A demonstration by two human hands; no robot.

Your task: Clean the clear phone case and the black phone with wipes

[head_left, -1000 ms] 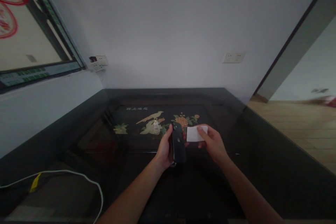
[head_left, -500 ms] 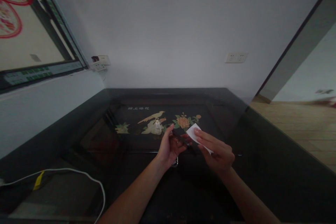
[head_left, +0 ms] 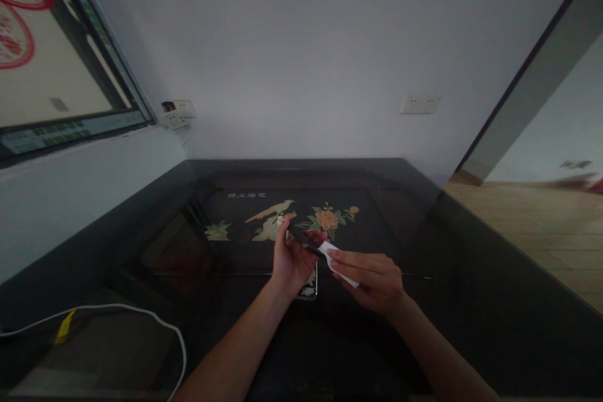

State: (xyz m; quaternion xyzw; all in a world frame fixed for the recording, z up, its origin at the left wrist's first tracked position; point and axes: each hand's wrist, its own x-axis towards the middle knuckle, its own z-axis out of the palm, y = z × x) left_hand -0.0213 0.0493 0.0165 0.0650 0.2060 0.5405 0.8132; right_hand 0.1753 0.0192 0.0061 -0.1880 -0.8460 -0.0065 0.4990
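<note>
My left hand (head_left: 288, 264) is closed round the edges of a thin dark slab, apparently a phone (head_left: 304, 240), tilted above the table. Between the thumb and fingers of my right hand (head_left: 377, 276) is a folded white wipe (head_left: 343, 269). The wipe meets the phone's lower right end. Beneath my left hand lies a patterned phone case (head_left: 309, 289) with a pale rim, partly covered by the hand. A small whitish bottle (head_left: 281, 220) stands behind my left thumb, mostly hidden.
The glossy black table (head_left: 377, 339) has a bird and flower design (head_left: 326, 220) and reaches the wall. A white cable (head_left: 141, 309) with a yellow tag (head_left: 65, 326) curves across the left front. Wall sockets (head_left: 421, 104) sit above the table, and a window (head_left: 61, 44) is at left.
My right hand has brought the wipe left and down onto the end of the phone. My left hand has shifted slightly left and up, uncovering more of the phone case.
</note>
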